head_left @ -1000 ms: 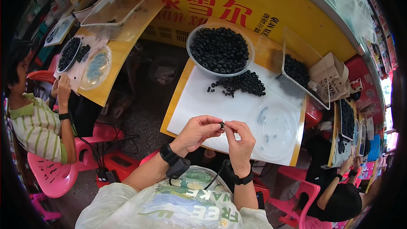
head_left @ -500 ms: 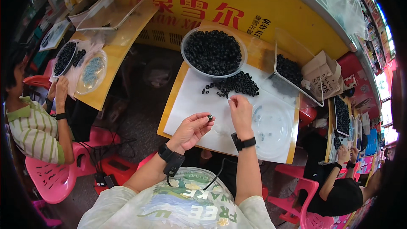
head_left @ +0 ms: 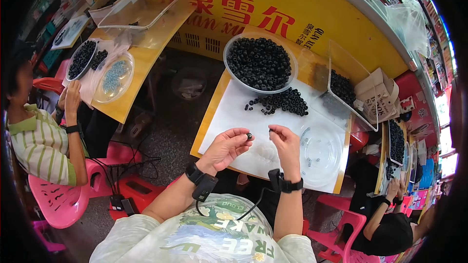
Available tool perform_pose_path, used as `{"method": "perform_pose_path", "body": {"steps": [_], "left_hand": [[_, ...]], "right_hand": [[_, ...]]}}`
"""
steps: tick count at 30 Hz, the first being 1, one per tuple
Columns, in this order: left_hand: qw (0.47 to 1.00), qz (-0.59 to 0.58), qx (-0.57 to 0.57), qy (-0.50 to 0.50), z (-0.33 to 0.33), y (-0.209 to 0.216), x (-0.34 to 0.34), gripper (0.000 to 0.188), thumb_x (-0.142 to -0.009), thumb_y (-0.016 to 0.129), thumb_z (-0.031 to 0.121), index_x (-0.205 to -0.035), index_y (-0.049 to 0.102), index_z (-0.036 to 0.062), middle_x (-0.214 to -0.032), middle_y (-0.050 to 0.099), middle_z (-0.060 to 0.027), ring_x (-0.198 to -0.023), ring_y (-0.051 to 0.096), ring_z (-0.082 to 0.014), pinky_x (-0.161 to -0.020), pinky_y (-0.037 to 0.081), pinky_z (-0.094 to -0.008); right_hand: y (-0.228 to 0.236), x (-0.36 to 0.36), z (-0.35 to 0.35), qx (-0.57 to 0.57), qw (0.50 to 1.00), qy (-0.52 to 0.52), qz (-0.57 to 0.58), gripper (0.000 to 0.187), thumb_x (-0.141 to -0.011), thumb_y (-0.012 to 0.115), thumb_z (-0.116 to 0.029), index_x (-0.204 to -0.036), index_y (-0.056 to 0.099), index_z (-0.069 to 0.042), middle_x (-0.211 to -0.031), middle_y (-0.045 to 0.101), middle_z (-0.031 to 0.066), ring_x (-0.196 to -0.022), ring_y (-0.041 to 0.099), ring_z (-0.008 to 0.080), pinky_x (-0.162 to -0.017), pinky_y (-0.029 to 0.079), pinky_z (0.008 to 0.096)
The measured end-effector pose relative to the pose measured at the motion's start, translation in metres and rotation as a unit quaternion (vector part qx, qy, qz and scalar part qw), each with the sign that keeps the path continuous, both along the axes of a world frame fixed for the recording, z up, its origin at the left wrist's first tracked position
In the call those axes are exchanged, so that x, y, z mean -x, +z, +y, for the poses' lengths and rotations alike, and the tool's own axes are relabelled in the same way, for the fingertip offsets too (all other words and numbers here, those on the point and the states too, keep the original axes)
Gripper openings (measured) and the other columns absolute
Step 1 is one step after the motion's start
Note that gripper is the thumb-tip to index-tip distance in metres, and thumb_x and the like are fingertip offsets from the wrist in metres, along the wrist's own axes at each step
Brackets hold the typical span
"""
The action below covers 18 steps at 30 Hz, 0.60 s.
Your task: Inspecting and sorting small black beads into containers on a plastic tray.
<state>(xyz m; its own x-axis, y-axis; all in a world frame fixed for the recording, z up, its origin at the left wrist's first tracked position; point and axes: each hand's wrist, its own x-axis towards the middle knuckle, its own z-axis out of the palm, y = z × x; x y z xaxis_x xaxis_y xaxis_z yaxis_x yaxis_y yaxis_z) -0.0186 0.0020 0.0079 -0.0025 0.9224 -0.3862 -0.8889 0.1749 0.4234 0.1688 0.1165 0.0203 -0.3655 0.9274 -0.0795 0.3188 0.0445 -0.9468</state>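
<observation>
Between thumb and fingertips, my left hand [head_left: 225, 149] grips a small black ring-shaped piece [head_left: 249, 136] with a lighter spot at its centre. My right hand [head_left: 286, 143] is close by on the right, thumb and forefinger pinched around a tiny dark thing too small to name. The hands are apart, above the near part of a white sheet [head_left: 219, 117]. Beyond them lies a loose heap of black ring-shaped pieces [head_left: 291, 101], spilling from beside a big clear bowl [head_left: 225, 63] full of the same. A clear round tray [head_left: 336, 151] with a few small pale bits sits right of my right hand.
A clear bin [head_left: 375, 114] with more black pieces stands at the right, beside a paper bag [head_left: 378, 92]. On the left, a person in a striped shirt [head_left: 44, 141] works at another table [head_left: 117, 109]. Pink chairs [head_left: 58, 199] flank me; a person in black sits right.
My right hand has drawn back from the heap toward my left hand, now pinching something tiny. My left hand still holds its black piece. The whole view has shifted slightly.
</observation>
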Motion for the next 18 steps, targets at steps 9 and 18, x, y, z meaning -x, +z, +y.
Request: {"method": "perform_pose_path", "body": {"steps": [9,18], "left_hand": [[0.999,0.019,-0.014,-0.044,0.006,0.008,-0.018,0.017,-0.097,0.066,0.004,-0.113,0.066,0.0029,-0.108,0.072,-0.0113,-0.093,0.071,-0.0157,-0.085,0.061,-0.0256],[0.998,0.055,-0.019,-0.038,0.007,0.009,-0.028,0.016,-0.096,0.067,0.003,-0.112,0.068,0.0011,-0.106,0.071,-0.0085,-0.094,0.070,-0.0153,-0.086,0.060,-0.0273]], "right_hand": [[0.036,-0.013,-0.048,0.100,0.983,-0.014,0.156,0.017,-0.090,0.070,0.002,-0.107,0.071,0.004,-0.095,0.072,0.0062,-0.082,0.066,0.0082,-0.075,0.052,0.0212],[0.036,-0.008,-0.052,-0.050,0.994,0.000,0.097,0.019,-0.087,0.074,0.001,-0.106,0.075,0.000,-0.093,0.072,0.0062,-0.079,0.067,0.0102,-0.070,0.052,0.0231]]}}
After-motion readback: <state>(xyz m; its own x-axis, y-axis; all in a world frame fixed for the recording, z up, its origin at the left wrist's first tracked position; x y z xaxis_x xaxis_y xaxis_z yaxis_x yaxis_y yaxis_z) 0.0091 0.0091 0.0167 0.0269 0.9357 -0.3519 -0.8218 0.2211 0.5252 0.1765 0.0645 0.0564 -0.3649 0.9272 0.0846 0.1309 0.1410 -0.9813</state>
